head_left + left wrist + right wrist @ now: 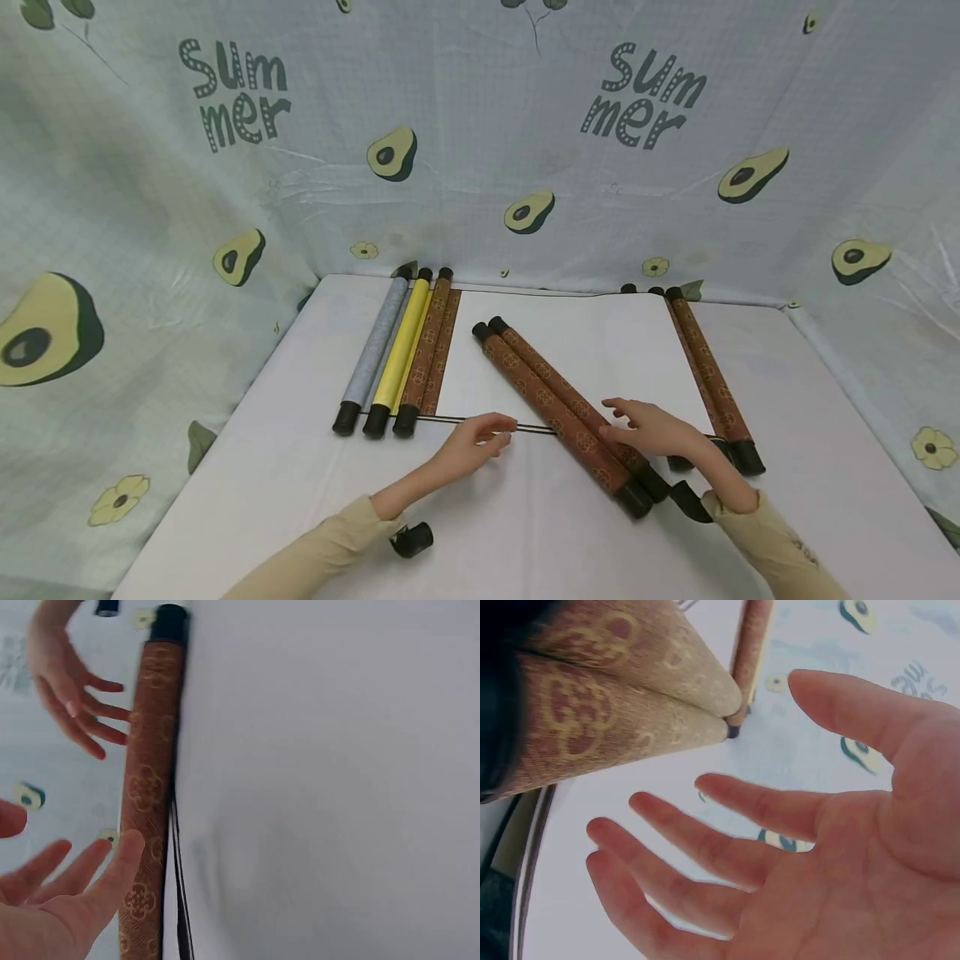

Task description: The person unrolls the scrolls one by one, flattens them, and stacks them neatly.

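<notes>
Two brown rolls with gold flower patterns and black end caps, side by side like a rolled scroll [558, 408], lie slantwise over white paper [592, 325] in the head view. Left of the scroll's near half, my left hand [468, 446] has loosely bent fingers and holds nothing. My right hand [652, 429] is at the scroll's right side in the head view. The right wrist view shows its fingers spread, with the brown rolls [622, 690] beyond them. In the left wrist view, my left fingertips [131, 847] overlap a brown roll [150, 780].
At the left lie a grey roll [378, 346], a yellow roll [402, 346] and a brown roll [427, 346]. Another brown roll [708, 371] lies at the right of the paper. Behind the white table [300, 450] hangs an avocado-print cloth [450, 83].
</notes>
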A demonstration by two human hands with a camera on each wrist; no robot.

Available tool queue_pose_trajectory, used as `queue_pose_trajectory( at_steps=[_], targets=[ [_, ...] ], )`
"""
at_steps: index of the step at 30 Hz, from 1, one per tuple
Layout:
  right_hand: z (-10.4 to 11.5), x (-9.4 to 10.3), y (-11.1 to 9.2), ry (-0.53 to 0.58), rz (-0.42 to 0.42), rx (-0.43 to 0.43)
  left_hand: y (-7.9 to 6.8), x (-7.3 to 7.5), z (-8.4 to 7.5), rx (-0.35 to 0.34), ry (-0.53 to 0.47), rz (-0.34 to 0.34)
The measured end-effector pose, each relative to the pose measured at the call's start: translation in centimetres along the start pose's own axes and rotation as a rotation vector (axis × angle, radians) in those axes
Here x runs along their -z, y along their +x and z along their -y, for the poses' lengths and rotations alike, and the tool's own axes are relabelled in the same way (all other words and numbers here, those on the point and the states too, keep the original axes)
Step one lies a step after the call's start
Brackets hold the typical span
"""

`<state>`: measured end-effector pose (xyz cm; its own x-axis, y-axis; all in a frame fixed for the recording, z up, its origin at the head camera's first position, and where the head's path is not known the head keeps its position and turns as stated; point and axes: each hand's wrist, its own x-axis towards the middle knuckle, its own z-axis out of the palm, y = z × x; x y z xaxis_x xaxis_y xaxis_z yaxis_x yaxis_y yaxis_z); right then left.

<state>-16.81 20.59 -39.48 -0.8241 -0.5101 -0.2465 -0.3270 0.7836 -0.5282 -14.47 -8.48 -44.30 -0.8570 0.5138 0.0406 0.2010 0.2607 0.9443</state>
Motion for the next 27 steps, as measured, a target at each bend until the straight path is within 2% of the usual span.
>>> queue_pose_trajectory(
  at_steps=[5, 7, 11, 17, 20, 27],
  targets=[
    [-0.4, 0.9, 1.4, 0.093, 0.047, 0.006, 1.8, 0.4, -0.3, 0.262, -0.617, -0.104],
    [-0.6, 1.0, 2.0, 0.141, 0.065, -0.022, 2.4, 0.6, -0.4, 0.322, -0.837, -0.165],
    [-1.1, 1.5, 3.1, 0.252, 0.106, -0.060, 3.2, 0.6, -0.4, 0.370, -1.165, -0.271],
    [-1.9, 2.5, 4.5, 0.419, 0.138, -0.087, 3.9, -0.3, -0.1, 0.406, -1.363, -0.382],
    [-2.4, 2.8, 5.4, 0.491, 0.158, -0.106, 4.3, -0.8, -0.1, 0.406, -1.426, -0.399],
    [-2.9, 3.2, 7.1, 0.698, 0.208, -0.237, 5.1, -1.9, -0.2, 0.422, -1.477, -0.412]
  ],
)
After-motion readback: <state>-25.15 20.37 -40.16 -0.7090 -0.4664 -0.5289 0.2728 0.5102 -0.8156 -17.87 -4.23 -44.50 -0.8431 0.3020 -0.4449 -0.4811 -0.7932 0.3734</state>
